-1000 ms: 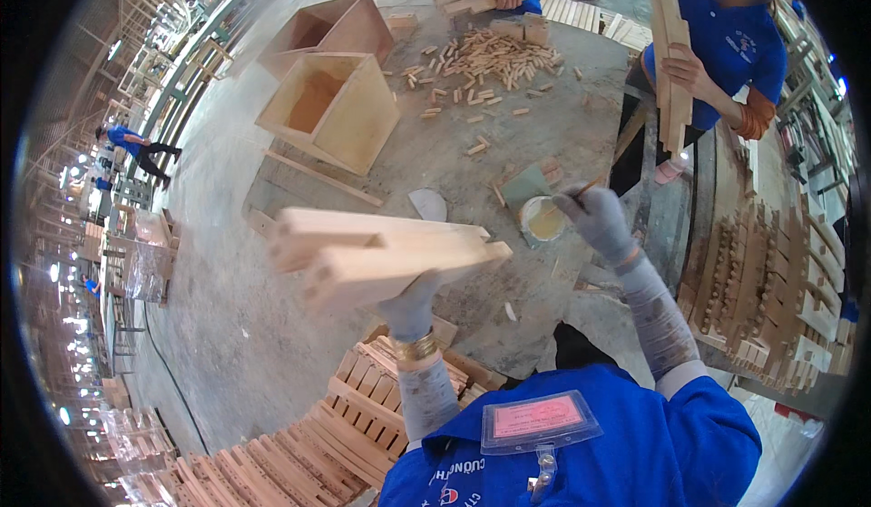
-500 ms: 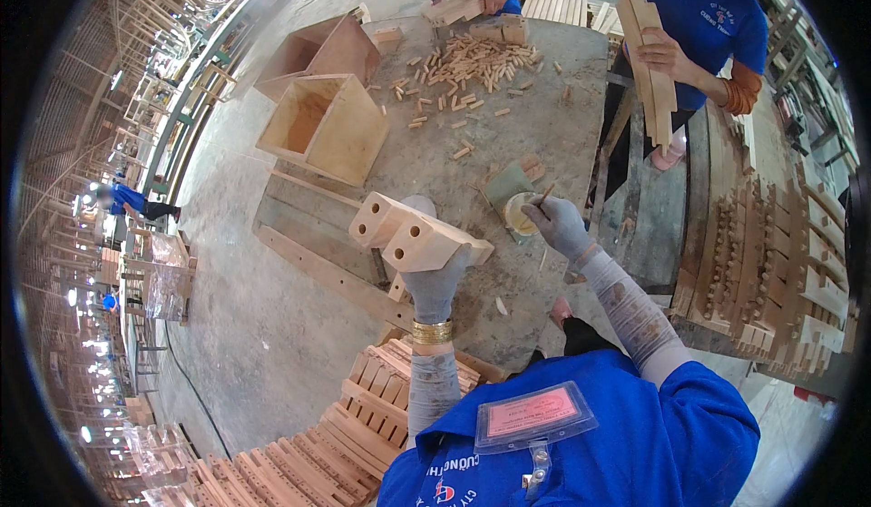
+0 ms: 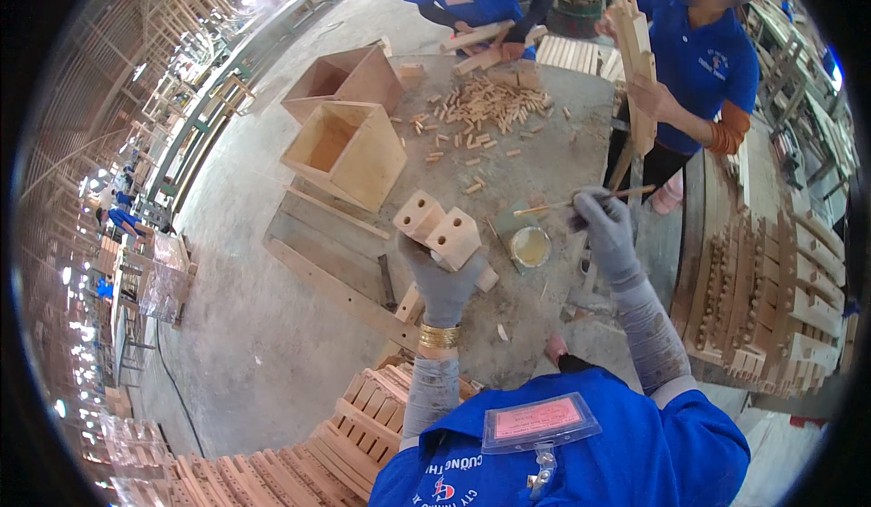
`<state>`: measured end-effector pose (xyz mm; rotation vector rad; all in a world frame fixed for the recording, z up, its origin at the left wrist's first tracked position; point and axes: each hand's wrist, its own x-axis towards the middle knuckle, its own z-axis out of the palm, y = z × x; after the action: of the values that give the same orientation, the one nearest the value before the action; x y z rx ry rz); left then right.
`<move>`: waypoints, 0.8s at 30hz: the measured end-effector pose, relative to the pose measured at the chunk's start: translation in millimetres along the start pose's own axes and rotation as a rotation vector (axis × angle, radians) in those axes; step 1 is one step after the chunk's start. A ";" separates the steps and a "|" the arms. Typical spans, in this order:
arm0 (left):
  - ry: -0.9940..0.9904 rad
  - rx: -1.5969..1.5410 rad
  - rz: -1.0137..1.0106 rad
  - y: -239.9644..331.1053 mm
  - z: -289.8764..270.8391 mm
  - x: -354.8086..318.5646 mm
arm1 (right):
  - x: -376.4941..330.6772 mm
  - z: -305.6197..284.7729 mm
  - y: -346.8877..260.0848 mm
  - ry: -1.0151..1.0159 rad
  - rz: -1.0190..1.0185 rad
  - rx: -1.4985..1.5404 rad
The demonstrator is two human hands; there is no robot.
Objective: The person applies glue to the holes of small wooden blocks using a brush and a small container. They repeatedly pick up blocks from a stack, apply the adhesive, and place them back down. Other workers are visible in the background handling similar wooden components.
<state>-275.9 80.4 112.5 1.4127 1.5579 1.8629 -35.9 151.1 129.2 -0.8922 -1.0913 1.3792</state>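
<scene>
My left hand [image 3: 446,282], in a grey glove, is closed around two pale wooden pieces [image 3: 459,238] held side by side. Their drilled ends face up, with dark round holes showing. My right hand [image 3: 606,231], gloved too, grips a thin wooden glue brush [image 3: 537,208] lying nearly level above the table, its pale tip pointing left toward the pieces. Just below that tip stands a round cup [image 3: 530,247] of yellowish liquid, on a greenish board [image 3: 505,226]. A gap separates the brush from the wood.
Loose dowels [image 3: 490,108] lie heaped on the grey table [image 3: 581,144]. Two open wooden boxes [image 3: 372,164] stand at its left edge, near a dark bar-like tool [image 3: 387,280]. Two co-workers handle wood beyond. Stacked slats [image 3: 349,434] lie front left; drilled parts [image 3: 767,280] right.
My right hand has lifted the brush out of the cup and moved up and right. My left hand has tilted the wooden pieces so their holed ends face up.
</scene>
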 end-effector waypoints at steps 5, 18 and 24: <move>-0.012 -0.002 0.068 5.4 10.8 2.1 | 9.9 50.6 -104.3 -0.218 -0.266 -0.078; -0.025 -0.044 0.088 20.8 8.4 -0.7 | 13.8 120.1 -149.9 -0.644 -0.847 -0.715; -0.060 -0.127 0.054 23.9 9.3 -1.8 | 13.7 126.4 -154.8 -0.715 -0.887 -0.852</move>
<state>-259.7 75.9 131.8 1.4528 1.3605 1.8953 -111.6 143.9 314.6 -0.3161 -2.3552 0.4145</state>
